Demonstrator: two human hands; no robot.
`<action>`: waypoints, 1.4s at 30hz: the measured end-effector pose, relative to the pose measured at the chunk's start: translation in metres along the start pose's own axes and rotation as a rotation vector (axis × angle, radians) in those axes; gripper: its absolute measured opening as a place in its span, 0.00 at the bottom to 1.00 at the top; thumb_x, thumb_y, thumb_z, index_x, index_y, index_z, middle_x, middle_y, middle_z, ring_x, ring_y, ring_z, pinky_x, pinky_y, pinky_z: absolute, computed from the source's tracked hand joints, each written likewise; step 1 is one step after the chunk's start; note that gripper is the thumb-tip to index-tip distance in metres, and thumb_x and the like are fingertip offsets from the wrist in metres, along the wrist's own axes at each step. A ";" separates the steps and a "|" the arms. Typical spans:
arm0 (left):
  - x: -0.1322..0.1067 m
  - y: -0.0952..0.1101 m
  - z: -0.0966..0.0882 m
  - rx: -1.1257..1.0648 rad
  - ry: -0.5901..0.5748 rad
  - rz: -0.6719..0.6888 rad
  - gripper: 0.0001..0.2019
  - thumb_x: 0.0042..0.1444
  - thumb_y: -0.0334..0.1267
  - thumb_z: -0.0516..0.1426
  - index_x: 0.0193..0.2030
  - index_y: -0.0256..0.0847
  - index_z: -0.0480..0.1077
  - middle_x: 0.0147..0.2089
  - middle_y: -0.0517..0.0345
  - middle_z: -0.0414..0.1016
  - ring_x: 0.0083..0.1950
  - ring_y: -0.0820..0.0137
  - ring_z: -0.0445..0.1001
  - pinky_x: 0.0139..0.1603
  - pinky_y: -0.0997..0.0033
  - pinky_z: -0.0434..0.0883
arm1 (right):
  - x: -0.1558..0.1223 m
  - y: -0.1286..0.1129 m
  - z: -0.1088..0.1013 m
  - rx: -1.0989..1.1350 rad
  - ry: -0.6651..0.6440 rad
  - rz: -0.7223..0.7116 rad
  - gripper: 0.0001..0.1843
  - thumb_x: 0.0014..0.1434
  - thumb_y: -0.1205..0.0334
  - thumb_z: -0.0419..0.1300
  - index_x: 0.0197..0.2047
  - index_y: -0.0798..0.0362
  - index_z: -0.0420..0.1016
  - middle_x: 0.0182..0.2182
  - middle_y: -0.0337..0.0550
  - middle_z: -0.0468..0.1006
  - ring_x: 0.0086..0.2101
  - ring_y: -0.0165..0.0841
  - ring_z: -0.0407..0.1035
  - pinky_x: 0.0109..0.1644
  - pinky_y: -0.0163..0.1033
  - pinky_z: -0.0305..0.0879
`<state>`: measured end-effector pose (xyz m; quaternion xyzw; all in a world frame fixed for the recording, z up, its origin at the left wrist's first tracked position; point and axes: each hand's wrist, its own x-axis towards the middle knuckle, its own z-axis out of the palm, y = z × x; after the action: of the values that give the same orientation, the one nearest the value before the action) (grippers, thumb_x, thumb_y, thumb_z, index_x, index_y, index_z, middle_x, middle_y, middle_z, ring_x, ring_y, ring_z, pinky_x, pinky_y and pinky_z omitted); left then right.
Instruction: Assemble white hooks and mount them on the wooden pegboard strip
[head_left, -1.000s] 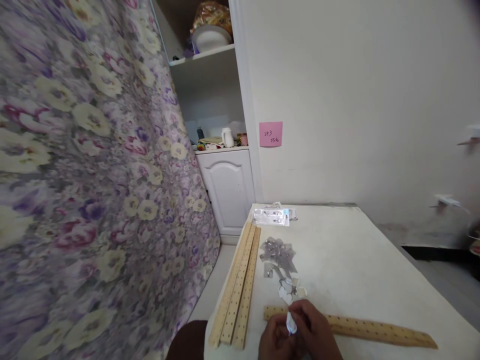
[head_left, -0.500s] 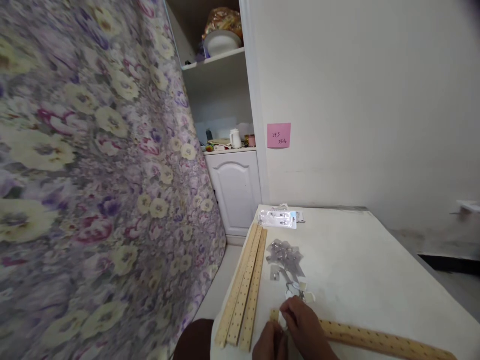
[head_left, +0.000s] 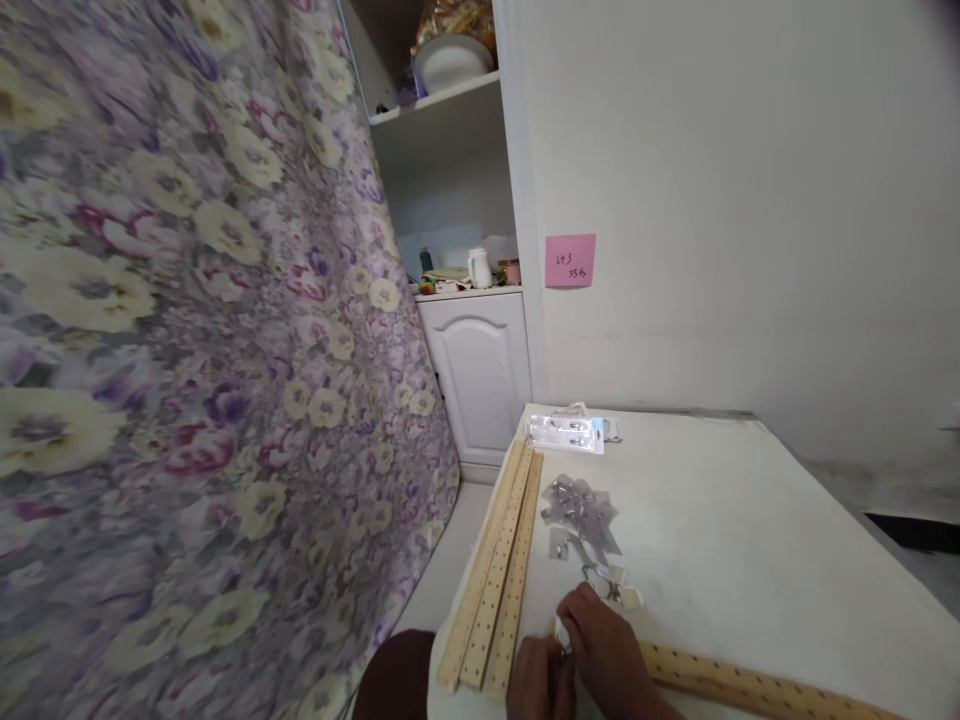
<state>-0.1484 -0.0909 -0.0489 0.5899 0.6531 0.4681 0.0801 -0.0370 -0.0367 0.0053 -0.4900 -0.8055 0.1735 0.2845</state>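
My right hand (head_left: pixel 600 645) is closed, its fingertips pinching a small white piece (head_left: pixel 561 634) beside a shiny metal bit. Curled up against it, my left hand (head_left: pixel 536 680) has its fingertips at the metal bit; what it grips is hidden. Under both hands lies a wooden strip with rows of holes (head_left: pixel 720 675), stretching off to the right. Just beyond my right fingertips are small metal hook-like parts and cream paper scraps (head_left: pixel 626 594). Farther back, several small clear packets with metal parts (head_left: pixel 581 510) lie in a heap.
Three perforated wooden strips (head_left: pixel 501 580) lie side by side along the left of the white table (head_left: pixel 712 520). Clear blister packs (head_left: pixel 564 433) rest at its far edge. A floral curtain (head_left: pixel 225 350) hangs at left, with a white cabinet (head_left: pixel 484 380) behind.
The view has shifted slightly, so the scene sits a little to the right. At my fingertips, the white piece has turned and a metal bit now shows below it.
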 end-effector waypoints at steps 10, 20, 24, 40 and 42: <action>-0.002 0.002 -0.002 -0.074 -0.017 -0.012 0.15 0.59 0.49 0.49 0.29 0.42 0.67 0.28 0.57 0.68 0.30 0.68 0.68 0.34 0.70 0.65 | -0.006 0.003 -0.009 0.085 -0.028 -0.069 0.13 0.63 0.66 0.45 0.35 0.49 0.70 0.34 0.40 0.72 0.35 0.30 0.69 0.42 0.34 0.62; -0.002 0.005 -0.008 -0.104 -0.045 -0.003 0.17 0.58 0.51 0.50 0.32 0.41 0.70 0.30 0.56 0.71 0.31 0.68 0.69 0.34 0.71 0.66 | -0.008 -0.001 -0.020 0.181 -0.108 -0.091 0.10 0.59 0.67 0.50 0.39 0.50 0.71 0.37 0.42 0.72 0.39 0.32 0.69 0.43 0.36 0.63; 0.000 0.009 -0.010 -0.103 -0.059 -0.007 0.18 0.59 0.52 0.49 0.31 0.41 0.71 0.30 0.56 0.71 0.31 0.68 0.69 0.34 0.70 0.67 | -0.008 0.002 -0.019 0.196 -0.104 -0.099 0.11 0.58 0.67 0.50 0.41 0.50 0.71 0.38 0.43 0.72 0.40 0.32 0.69 0.44 0.37 0.63; 0.003 0.016 -0.013 -0.182 -0.078 -0.054 0.17 0.59 0.51 0.49 0.32 0.42 0.71 0.32 0.55 0.72 0.35 0.67 0.71 0.38 0.69 0.68 | -0.010 0.001 -0.022 0.297 -0.079 -0.107 0.13 0.59 0.68 0.48 0.43 0.49 0.71 0.40 0.43 0.74 0.41 0.32 0.69 0.46 0.37 0.64; 0.004 0.016 -0.014 -0.187 -0.084 -0.056 0.17 0.58 0.52 0.49 0.31 0.42 0.70 0.32 0.55 0.72 0.34 0.67 0.70 0.37 0.69 0.68 | -0.011 0.001 -0.022 0.290 -0.081 -0.103 0.14 0.58 0.69 0.49 0.43 0.50 0.71 0.41 0.43 0.74 0.42 0.32 0.69 0.47 0.37 0.64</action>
<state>-0.1473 -0.0970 -0.0287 0.5803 0.6190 0.4994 0.1753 -0.0186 -0.0459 0.0186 -0.3947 -0.8069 0.2929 0.3278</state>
